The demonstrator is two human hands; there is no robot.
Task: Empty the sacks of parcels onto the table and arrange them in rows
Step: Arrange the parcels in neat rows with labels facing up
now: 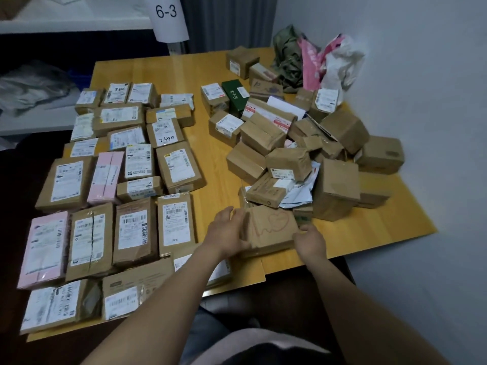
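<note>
A brown cardboard parcel with a red heart drawn on it (272, 229) lies at the near edge of the wooden table (210, 75). My left hand (226, 233) grips its left side and my right hand (309, 239) grips its right end. Left of my hands, several labelled parcels lie flat in rows (110, 196), a few of them pink. To the right, a loose pile of brown boxes (303, 154) covers the table, with a green box (235, 97) among them. Crumpled empty sacks (319, 61), one olive, one pink and white, sit at the far right corner.
White shelves (37, 106) with grey bags stand at the left beyond the table. A paper sign reading 6-3 (168, 17) hangs above the far edge. A grey wall (421, 75) runs close along the right side. Bare wood shows between the rows and the pile.
</note>
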